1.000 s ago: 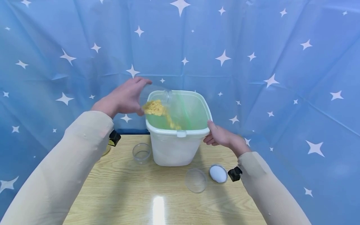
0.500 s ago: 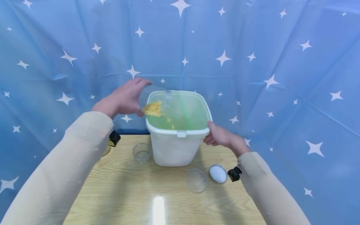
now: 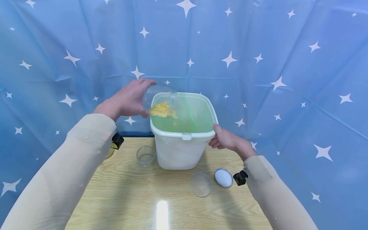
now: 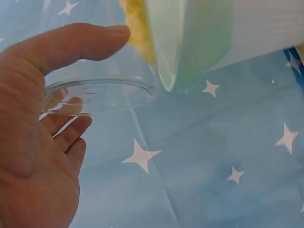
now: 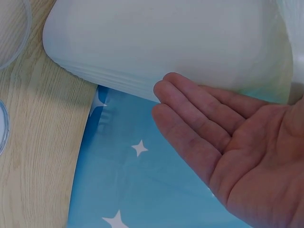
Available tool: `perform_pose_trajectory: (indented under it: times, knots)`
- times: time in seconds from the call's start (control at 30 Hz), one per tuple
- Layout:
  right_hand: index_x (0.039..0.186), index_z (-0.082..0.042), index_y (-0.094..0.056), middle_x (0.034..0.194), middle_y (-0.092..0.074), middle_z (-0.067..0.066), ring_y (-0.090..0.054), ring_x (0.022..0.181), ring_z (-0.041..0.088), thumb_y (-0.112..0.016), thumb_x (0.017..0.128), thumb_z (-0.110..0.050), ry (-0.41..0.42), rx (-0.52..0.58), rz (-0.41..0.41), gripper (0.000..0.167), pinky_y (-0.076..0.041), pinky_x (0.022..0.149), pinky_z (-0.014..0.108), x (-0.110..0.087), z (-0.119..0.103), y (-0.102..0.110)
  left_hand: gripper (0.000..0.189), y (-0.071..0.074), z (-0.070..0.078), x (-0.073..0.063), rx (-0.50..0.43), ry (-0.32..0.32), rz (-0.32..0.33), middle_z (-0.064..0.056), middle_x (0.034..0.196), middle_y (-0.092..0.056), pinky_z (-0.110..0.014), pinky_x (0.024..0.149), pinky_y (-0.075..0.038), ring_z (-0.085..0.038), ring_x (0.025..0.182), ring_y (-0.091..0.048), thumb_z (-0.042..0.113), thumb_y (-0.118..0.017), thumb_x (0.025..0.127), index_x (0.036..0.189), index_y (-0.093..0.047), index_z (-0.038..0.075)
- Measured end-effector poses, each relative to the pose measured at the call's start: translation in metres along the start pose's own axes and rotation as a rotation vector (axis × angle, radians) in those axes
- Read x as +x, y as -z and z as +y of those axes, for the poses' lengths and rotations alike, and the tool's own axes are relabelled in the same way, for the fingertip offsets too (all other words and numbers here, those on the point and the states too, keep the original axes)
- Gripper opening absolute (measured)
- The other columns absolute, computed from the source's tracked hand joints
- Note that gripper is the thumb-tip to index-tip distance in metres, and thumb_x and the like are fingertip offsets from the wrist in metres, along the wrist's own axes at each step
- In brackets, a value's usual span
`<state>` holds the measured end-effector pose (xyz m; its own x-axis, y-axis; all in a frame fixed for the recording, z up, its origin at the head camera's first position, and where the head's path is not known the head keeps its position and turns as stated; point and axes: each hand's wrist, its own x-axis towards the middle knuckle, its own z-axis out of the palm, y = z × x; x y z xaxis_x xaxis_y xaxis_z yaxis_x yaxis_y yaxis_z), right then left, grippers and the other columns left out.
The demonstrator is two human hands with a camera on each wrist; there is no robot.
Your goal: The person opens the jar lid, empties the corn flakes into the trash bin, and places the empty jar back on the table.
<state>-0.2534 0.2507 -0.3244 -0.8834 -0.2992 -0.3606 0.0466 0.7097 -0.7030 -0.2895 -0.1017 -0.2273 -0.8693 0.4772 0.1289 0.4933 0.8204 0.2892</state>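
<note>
My left hand grips a clear jar, tipped on its side over the left part of a white plastic bin. Clumpy yellow powder lies along the jar's lower side, reaching its mouth. In the left wrist view, the thumb and the fingers are on opposite sides of the clear jar. My right hand has its thumb at the bin's right rim. In the right wrist view its fingers extend straight, close against the bin's outer wall; the thumb is hidden there.
On the wooden table, a clear round container stands left of the bin. A clear disc and a round dish of white material lie in front of it. A blue starred curtain hangs behind.
Yellow powder was falling from the jar into the bin earlier; now the falling stream has thinned. The powder in the jar has shifted towards its mouth. Both hands stay nearly in place.
</note>
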Motion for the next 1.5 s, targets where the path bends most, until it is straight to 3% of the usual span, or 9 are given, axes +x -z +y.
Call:
perform_pose_trajectory:
  times: [0.8,1.03,1.5]
  knots:
    - [0.134,0.007,-0.045,0.126,-0.058,0.032,-0.059,0.117,0.043,0.002,0.101,-0.050,-0.010,-0.001,0.006,0.082,-0.046,0.104,0.051,-0.0009,0.0001,-0.0003,0.103,-0.0015,0.0012,0.0007,0.003,0.021,-0.011,-0.008,0.157,-0.030,-0.055,0.112,-0.036,-0.032,0.142,-0.030,0.013,-0.084,0.066,0.152,-0.028,0.016]
    - [0.135,0.008,-0.044,0.125,-0.058,0.033,-0.059,0.116,0.044,0.002,0.101,-0.050,-0.004,-0.003,0.001,0.082,-0.047,0.103,0.051,-0.0015,-0.0002,0.0000,0.105,0.0011,0.0024,0.0028,-0.004,-0.006,0.022,-0.009,0.157,-0.030,-0.056,0.113,-0.035,-0.034,0.142,-0.029,0.013,-0.085,0.063,0.151,-0.028,0.012]
    - [0.136,0.007,-0.044,0.126,-0.058,0.033,-0.059,0.117,0.044,0.002,0.102,-0.050,-0.017,-0.001,0.010,0.081,-0.046,0.104,0.051,-0.0028,0.0008,0.0004,0.104,0.0024,0.0062,0.0068,0.032,-0.008,-0.004,-0.008,0.158,-0.028,-0.056,0.112,-0.036,-0.033,0.145,-0.027,0.010,-0.084,0.064,0.152,-0.028,0.014]
